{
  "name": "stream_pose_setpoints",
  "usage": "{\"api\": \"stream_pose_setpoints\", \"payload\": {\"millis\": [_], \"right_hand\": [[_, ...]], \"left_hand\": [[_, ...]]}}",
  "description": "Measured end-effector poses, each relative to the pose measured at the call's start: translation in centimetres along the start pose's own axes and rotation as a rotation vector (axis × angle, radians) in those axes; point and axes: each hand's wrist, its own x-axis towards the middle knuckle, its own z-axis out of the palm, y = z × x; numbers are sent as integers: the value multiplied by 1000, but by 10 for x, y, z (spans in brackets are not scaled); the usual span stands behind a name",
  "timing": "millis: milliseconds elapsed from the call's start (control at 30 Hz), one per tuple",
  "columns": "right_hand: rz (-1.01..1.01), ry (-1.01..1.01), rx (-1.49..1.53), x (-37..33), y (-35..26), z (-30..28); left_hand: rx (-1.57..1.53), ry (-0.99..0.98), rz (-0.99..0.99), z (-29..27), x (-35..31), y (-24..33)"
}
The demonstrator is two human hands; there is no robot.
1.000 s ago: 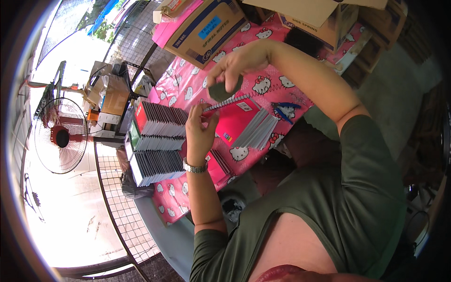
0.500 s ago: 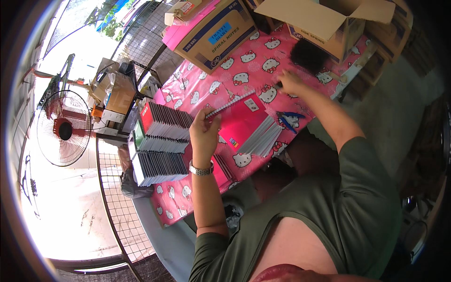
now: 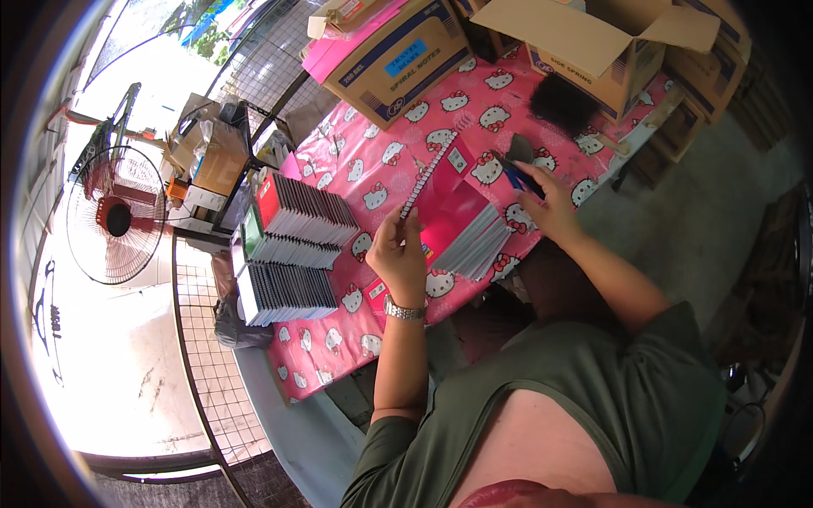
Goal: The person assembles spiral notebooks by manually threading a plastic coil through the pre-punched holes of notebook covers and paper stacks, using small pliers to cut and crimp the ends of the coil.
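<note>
The left hand (image 3: 398, 254) pinches the notebook (image 3: 440, 188) near the coil's lower end; if these fingers loosen, the coil (image 3: 428, 176) may slip. The right hand's (image 3: 552, 205) fingers hold pliers (image 3: 520, 176), whose tip may scratch the cover. The notebook, mid-frame, looks bright pink, with pale label.

Pink notebook (image 3: 442, 193), spiral coil (image 3: 428, 174) along one edge, slanted, blue-handled pliers (image 3: 517, 175) at right

Left hand (image 3: 398, 252) pinches a spiral notebook (image 3: 442, 188); right hand (image 3: 550, 203) holds blue-handled pliers (image 3: 514, 174).
</note>
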Motion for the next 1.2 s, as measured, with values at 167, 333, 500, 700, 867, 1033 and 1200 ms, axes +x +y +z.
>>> {"api": "stream_pose_setpoints", "payload": {"millis": [167, 333, 500, 700, 867, 1033, 1200], "right_hand": [[-499, -310, -31, 0, -94, 9], [-559, -279, -179, -5, -99, 14], [-468, -368, -114, -5, -103, 14], [530, -785, 963, -7, -110, 27], [-131, -261, 397, 12, -74, 9], [116, -195, -166, 20, 83, -7], [-97, -308, -724, -12, 123, 1]], "left_hand": [[41, 13, 113, 2, -5, 5], [28, 0, 97, -1, -8, 4], [35, 26, 138, -1, -11, 3], [403, 131, 525, -30, 3, 13], [629, 164, 492, -108, 47, 11], [840, -551, -231, -119, 26, -130], [965, -541, -222, -84, -43, -203]]}}
